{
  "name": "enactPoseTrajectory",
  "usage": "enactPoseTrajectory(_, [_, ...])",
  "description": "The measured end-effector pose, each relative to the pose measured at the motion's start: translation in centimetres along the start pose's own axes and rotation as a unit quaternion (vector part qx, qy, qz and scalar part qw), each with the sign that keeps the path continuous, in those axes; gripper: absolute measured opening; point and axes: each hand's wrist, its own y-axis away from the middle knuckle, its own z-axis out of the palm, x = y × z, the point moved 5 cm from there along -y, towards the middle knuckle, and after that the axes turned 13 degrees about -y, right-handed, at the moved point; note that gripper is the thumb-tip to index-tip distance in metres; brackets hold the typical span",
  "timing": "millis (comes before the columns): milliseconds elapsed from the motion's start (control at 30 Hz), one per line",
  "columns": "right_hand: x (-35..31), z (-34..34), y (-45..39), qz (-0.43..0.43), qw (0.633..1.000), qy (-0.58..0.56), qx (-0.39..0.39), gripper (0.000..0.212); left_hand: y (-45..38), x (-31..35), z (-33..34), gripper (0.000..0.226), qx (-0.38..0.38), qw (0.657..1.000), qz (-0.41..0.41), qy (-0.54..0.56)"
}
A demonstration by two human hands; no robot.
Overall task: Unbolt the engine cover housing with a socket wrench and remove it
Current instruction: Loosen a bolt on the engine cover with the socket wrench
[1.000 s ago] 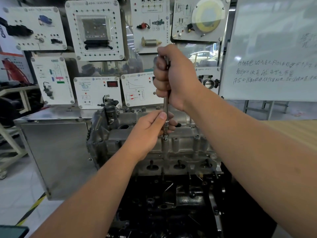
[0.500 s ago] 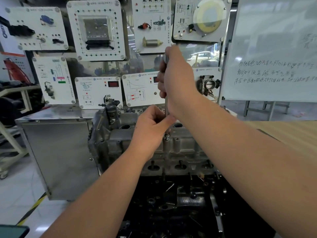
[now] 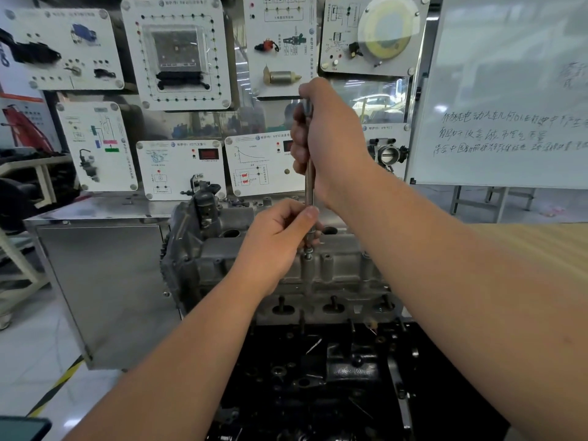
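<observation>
At twelve o'clock from your chest, your right hand [image 3: 327, 141] is fisted round the upper end of the upright socket wrench [image 3: 309, 186]. Your left hand [image 3: 276, 240] pinches its lower shaft just above a bolt [image 3: 308, 256] on the grey engine cover housing [image 3: 337, 265], which sits bolted atop the black engine block [image 3: 318, 377]. Training panels [image 3: 178, 52] hang behind; a whiteboard [image 3: 509, 90] stands at two o'clock.

Two hands [image 3: 324, 144], one socket wrench [image 3: 308, 186]

One camera only — worn on the person's head, looking forward and slightly down, close over the engine cover housing [image 3: 334, 265], with the panel wall [image 3: 178, 52] and whiteboard [image 3: 509, 90] straight ahead.
</observation>
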Motion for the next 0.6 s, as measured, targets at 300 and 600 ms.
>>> enactPoseTrajectory(300, [-0.36,0.25,-0.11,-0.03,0.999,-0.003,0.027,0.037,-0.29,0.01,0.11,0.024,0.027,0.999,0.002,-0.018])
enactPoseTrajectory(600, [-0.23,-0.3,-0.45,0.005,0.999,-0.025,-0.035,0.037,0.3,0.29,0.12,0.02,0.003,0.999,0.014,-0.039])
